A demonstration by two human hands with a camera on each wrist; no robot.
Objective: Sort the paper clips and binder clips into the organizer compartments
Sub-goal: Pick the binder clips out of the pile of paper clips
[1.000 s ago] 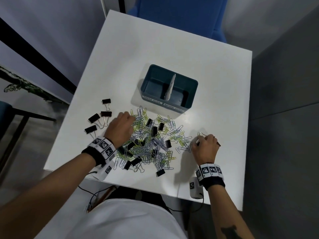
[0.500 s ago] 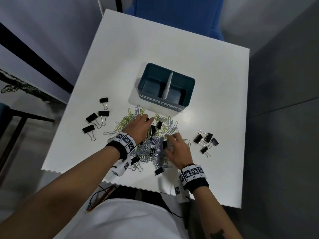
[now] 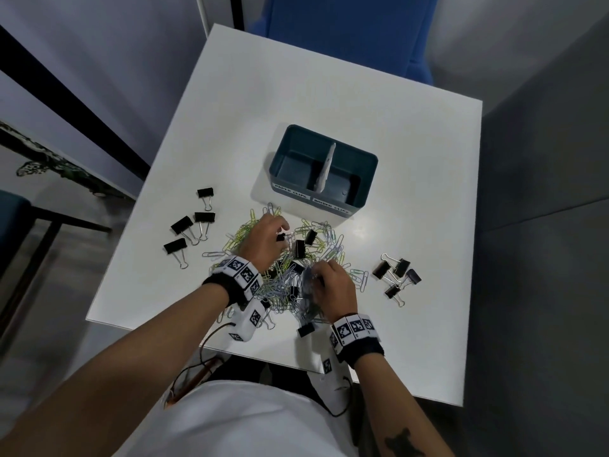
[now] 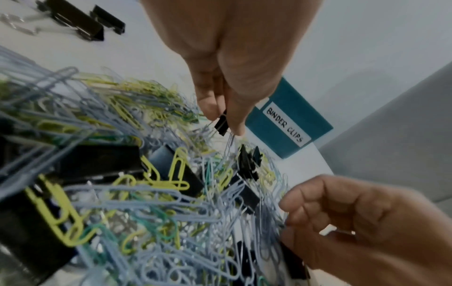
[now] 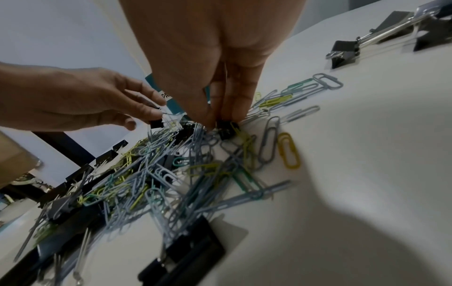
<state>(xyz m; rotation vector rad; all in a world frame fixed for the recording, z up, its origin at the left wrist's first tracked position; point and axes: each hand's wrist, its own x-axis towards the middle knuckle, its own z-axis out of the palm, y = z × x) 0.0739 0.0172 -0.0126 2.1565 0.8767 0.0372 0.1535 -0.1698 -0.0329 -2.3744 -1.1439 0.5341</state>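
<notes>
A mixed pile of coloured paper clips [image 3: 298, 275] and black binder clips lies in front of the teal two-compartment organizer [image 3: 370, 179], labelled PAPER CLIPS and BINDER CLIPS [image 4: 286, 127]. Both compartments look empty. My left hand [image 3: 268, 235] is over the pile's far side and pinches a small black binder clip [image 4: 221, 123] between thumb and finger [image 4: 234, 116], lifted a little off the pile. My right hand [image 3: 333, 285] is at the pile's right side, fingertips [image 5: 234, 108] pinching another small black binder clip [image 5: 226, 131] that still sits among the paper clips.
Several black binder clips [image 3: 191, 225] lie apart on the white table [image 3: 263, 94] to the left. A second group of binder clips [image 3: 395, 275] lies to the right. One binder clip [image 3: 305, 329] sits near the front edge. A blue chair [image 3: 346, 28] stands behind the table.
My right hand left the binder clips at the right and came back into the pile. My left hand moved from the pile's left side to its far side and took hold of a binder clip.
</notes>
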